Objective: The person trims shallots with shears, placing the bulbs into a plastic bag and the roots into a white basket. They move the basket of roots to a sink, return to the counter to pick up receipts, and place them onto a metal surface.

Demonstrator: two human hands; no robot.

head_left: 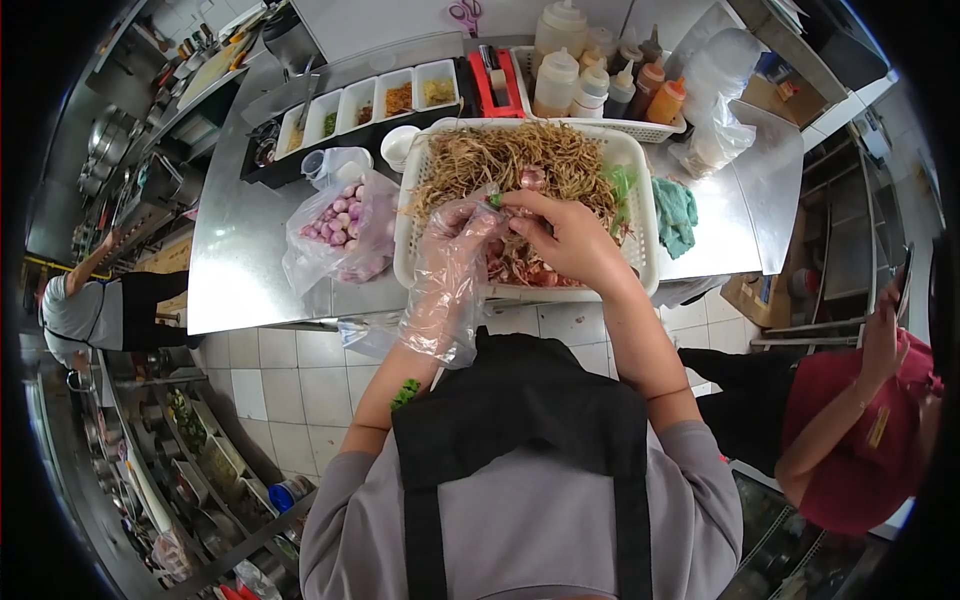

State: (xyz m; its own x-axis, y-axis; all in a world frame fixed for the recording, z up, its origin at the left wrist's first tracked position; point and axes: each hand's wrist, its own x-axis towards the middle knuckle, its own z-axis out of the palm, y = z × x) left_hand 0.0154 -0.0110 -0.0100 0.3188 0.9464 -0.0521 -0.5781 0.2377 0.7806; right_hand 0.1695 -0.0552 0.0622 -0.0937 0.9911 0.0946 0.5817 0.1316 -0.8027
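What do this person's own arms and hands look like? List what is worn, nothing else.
The left hand is covered by a loose, clear, crinkled plastic glove reaching up the forearm. The right hand is bare, ungloved. Both arms emerge from grey sleeves ending near the elbows. A small green bit sits on the left forearm; I cannot tell what it is.

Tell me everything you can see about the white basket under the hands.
The white basket is rectangular, plastic-looking, with slotted walls and a rounded rim. It sits on the steel table, heaped with tangled brown strands and reddish peelings at its near edge. The gloved left hand and bare right hand, which pinches a pinkish bulb, meet above it. A bag of bulbs touches its left side.
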